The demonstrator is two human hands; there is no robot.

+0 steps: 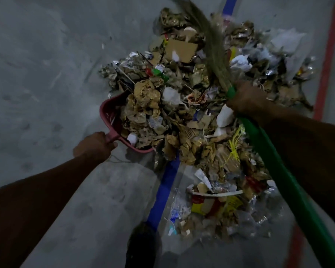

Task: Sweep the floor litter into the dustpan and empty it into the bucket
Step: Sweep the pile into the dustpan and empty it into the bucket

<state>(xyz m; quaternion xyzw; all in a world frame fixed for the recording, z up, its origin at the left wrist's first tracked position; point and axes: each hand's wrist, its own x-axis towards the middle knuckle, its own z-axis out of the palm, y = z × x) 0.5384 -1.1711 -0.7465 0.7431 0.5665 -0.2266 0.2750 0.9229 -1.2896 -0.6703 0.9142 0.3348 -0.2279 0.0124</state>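
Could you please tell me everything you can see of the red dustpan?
The dustpan looks like dull red plastic, with a raised rim and a short handle. It sits on the grey floor at the left edge of the litter pile, its mouth facing the pile. Crumpled brown paper and scraps already heap over its tray, hiding most of it. The left hand grips the handle.

dim industrial or warehouse-type floor, bare grey concrete (46,74), blue floor line (162,192), red floor marking (326,60)
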